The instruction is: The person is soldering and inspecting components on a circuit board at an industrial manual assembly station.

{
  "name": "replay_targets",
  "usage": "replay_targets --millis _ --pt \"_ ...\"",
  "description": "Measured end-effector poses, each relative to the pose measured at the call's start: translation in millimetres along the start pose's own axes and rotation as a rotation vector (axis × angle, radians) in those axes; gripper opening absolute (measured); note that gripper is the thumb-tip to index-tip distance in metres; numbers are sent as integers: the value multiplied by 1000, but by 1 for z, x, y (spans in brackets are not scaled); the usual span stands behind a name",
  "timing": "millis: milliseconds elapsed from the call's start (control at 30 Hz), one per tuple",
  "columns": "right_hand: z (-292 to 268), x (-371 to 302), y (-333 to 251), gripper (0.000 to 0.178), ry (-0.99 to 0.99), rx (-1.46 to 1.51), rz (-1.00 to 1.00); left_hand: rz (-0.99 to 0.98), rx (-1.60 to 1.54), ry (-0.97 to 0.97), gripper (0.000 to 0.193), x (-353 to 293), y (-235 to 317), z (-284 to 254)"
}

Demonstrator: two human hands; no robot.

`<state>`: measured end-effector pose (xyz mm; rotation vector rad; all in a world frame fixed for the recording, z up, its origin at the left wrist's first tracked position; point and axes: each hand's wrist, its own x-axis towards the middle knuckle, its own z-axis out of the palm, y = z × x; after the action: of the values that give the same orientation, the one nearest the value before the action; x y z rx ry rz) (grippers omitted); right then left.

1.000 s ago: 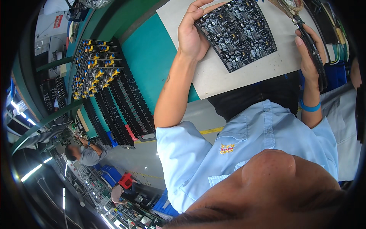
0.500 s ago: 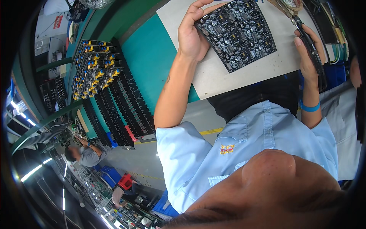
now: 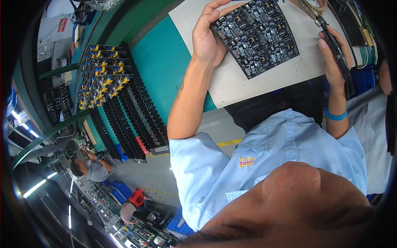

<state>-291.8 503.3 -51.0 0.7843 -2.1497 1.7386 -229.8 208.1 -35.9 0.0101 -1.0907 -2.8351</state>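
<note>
My left hand (image 3: 209, 43) grips a panel of black circuit boards (image 3: 258, 39) by its left edge. Rows of small electronic parts cover the panel's face, which is tilted toward me above a pale sheet. At the right, my right hand (image 3: 336, 56) is closed around a long black-handled tool (image 3: 338, 58) with a narrow metal neck; its exact kind is unclear. The tool's far end meets a tan and grey, bristly-looking thing (image 3: 314, 7) at the top edge. A blue band circles my right wrist.
The pale sheet (image 3: 231, 89) lies on a green mat (image 3: 155, 58). To the left are a rack of boards with yellow and blue parts (image 3: 105, 76) and long black slotted strips (image 3: 136, 111). Cables (image 3: 366, 58) run at the right. Another person (image 3: 97, 169) works farther off.
</note>
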Motion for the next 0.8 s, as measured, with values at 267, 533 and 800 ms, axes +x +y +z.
replay_targets --millis 267,533,800 --pt "0 0 0 42 -7 -6 18 1 -2 -7 47 0 0 -1" --pt "0 0 -1 42 0 -6 21 -7 20 -8 47 0 1 -2" --pt "1 1 -2 42 6 9 32 -6 7 -19 46 1 0 -3"
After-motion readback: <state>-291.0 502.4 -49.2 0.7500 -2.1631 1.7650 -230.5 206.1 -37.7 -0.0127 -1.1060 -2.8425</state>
